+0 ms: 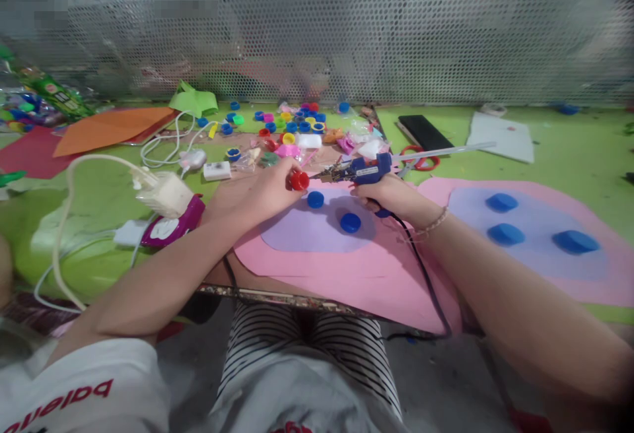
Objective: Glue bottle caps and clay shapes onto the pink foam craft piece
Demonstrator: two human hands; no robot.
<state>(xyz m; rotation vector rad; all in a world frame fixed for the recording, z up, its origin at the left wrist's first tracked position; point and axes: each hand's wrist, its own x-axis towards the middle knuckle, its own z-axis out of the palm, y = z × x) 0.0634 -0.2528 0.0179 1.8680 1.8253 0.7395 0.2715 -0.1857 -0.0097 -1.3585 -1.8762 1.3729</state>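
Note:
Pinched in my left hand (277, 185) is a red bottle cap (299, 180), its open side facing right. My right hand (384, 192) grips a blue hot glue gun (369, 169), its nozzle reaching the cap's rim; whether they touch I cannot tell. A long clear glue stick (446, 152) sticks out of the gun's back. Below both hands lies a lilac paper shape (297, 235) on a pink paper sheet (277, 263). Two blue bottle caps, one nearer the left hand (316, 199) and one nearer me (351, 223), rest on the lilac paper.
Loose coloured caps (292, 127) and wrappers are scattered at the back. A power strip (173, 222) with white plugs and cables stands left. To the right are red-handled scissors (421, 158), a black phone (424, 132) and another pink-and-lilac paper (535, 274) bearing three blue caps.

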